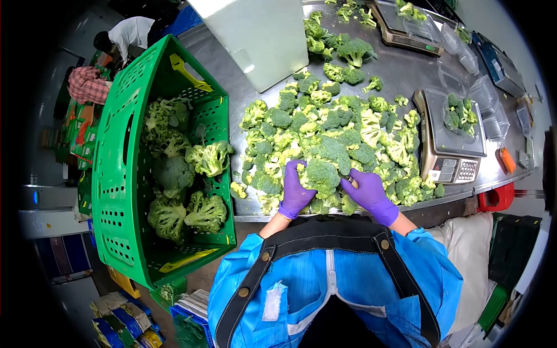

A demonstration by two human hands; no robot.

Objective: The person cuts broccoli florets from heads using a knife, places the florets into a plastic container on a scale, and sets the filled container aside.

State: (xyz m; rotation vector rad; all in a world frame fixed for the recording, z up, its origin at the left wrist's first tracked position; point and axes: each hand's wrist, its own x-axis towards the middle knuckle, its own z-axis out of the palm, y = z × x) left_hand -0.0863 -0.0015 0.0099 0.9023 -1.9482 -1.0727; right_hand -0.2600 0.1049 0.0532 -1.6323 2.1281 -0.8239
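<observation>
In purple gloves, my left hand (295, 192) and my right hand (370, 195) are at the front of a broccoli pile. Between them is a green broccoli head (322, 176). The left thumb and fingers close round its left side. My right thumb and fingertips are bent in against its right edge; some fingers are hidden by florets. Loose broccoli florets (328, 119) are heaped around and behind both hands on the metal table (249, 218).
To the left, a tilted green crate (125, 214) holds large broccoli heads (172, 174). A pale upright panel (255, 37) stands behind. On the right are a scale (448, 165) bearing florets, another scale (406, 40), clear plastic boxes (486, 98) and an orange object (507, 160). People work far left.
</observation>
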